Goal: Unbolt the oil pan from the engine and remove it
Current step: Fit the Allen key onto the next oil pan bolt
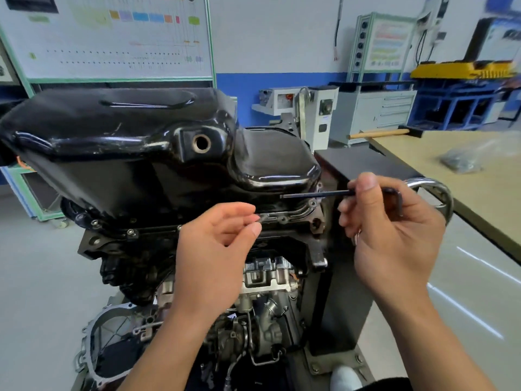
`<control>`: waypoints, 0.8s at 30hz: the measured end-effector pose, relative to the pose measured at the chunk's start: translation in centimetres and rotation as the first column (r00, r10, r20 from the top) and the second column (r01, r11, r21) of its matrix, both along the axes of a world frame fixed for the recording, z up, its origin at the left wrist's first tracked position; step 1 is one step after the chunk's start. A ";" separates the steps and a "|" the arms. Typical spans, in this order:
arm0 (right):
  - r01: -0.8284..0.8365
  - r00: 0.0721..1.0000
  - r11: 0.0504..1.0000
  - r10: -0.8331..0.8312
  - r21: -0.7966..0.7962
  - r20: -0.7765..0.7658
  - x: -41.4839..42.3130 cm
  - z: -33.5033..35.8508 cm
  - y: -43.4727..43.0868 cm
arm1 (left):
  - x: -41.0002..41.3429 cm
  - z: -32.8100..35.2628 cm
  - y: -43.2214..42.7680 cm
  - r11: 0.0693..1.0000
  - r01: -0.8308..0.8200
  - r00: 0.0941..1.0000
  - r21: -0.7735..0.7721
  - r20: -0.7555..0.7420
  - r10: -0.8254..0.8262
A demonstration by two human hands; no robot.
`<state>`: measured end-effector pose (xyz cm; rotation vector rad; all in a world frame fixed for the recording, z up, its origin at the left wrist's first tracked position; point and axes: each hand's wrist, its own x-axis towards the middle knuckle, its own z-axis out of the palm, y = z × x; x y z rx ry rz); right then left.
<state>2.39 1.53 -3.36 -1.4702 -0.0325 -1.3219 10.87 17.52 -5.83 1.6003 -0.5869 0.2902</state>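
Your right hand (394,230) gripped the hex key (318,194), its long shaft level and pointing left at the oil pan (127,142) flange, where your left hand (217,249) pinched what looked like a small bolt (262,217).

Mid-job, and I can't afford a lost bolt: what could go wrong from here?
1. The left hand only pinches a small bolt above the exposed engine; dropped, it could vanish among the parts below.
2. The right hand holds the hex key free in the air; a shallow seat in the next head may round it.
3. Bolts sit in the oil pan flange on the left; lifting early could bend it.
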 end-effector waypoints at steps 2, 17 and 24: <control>0.036 0.999 0.999 -0.036 -0.004 -0.028 -2.4 1.2 -2.0 | -1.7 0.8 -2.9 0.963 0.193 0.934 -0.186 -0.266 -0.238; 0.640 0.724 0.765 -0.567 0.077 -0.392 -28.0 3.1 -22.8 | -22.4 1.8 -32.0 0.547 0.781 0.606 0.303 -0.150 -0.781; 0.768 0.600 0.632 -0.652 0.105 -0.463 -31.8 -1.5 -27.1 | -22.9 -1.3 -39.5 0.522 0.555 0.648 0.648 0.057 -0.760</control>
